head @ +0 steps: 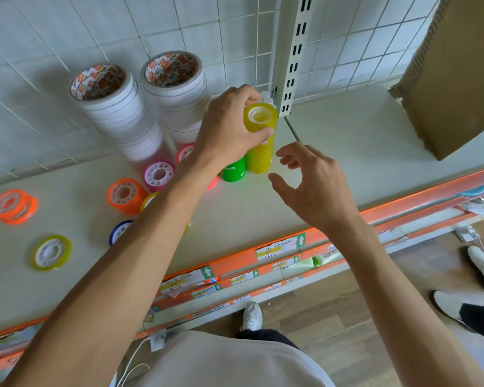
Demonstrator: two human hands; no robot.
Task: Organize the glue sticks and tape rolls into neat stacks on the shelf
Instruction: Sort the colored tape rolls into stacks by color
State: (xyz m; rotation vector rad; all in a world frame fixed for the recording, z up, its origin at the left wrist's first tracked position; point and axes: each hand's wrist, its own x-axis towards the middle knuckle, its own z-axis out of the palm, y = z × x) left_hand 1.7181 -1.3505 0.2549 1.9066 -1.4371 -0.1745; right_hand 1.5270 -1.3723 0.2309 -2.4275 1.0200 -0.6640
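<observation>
Tall yellow tape stack (pixel 260 138) on the shelf (pixel 347 141), top roll pinched by the left hand (pixel 229 127), fingers curled round its rim. Probably light, slick and tippy; best held around the sides. Right hand (pixel 313 185) just beside, fingers loose, grasping nothing. Green stack (pixel 233 170) under the left wrist; loose rolls (pixel 51 251) farther left.

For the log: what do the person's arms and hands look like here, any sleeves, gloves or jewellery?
Both forearms are bare up to the frame edge, with no sleeves in view. The left hand and right hand wear no gloves, rings or watch that can be seen. A light beige top shows below.
</observation>
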